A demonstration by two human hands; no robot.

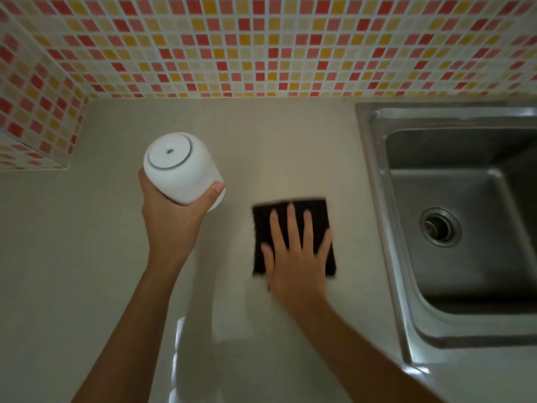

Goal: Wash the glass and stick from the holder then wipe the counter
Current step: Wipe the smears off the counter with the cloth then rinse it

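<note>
Both of my forearms reach up from the bottom edge over the pale counter (87, 257). On my left side, the left hand (171, 216) is wrapped around a white holder (180, 167), fingers closed on its wall with the thumb tip showing on the right side of it near the lower rim. I have it lifted off the surface and tipped so that its flat end, with a grey ring and a small hole in the middle, faces me; I cannot see inside it from here.

My right hand (296, 251) lies palm down on a dark cloth (261, 228), fingers (290, 222) spread apart and flat, not curled around anything. The cloth is a rough square lying flat on the counter, between the holder and the sink (374, 181). Its far edge reaches just past my fingertips, and its left and right edges show on either side of the hand; the heel of my palm hangs over its near edge. Hand and cloth are slightly blurred.

To the right, the steel sink is set into the counter, its drain (440, 226) visible in the basin. Red, orange and cream mosaic wall tiles (261, 45) run along the back and left.
</note>
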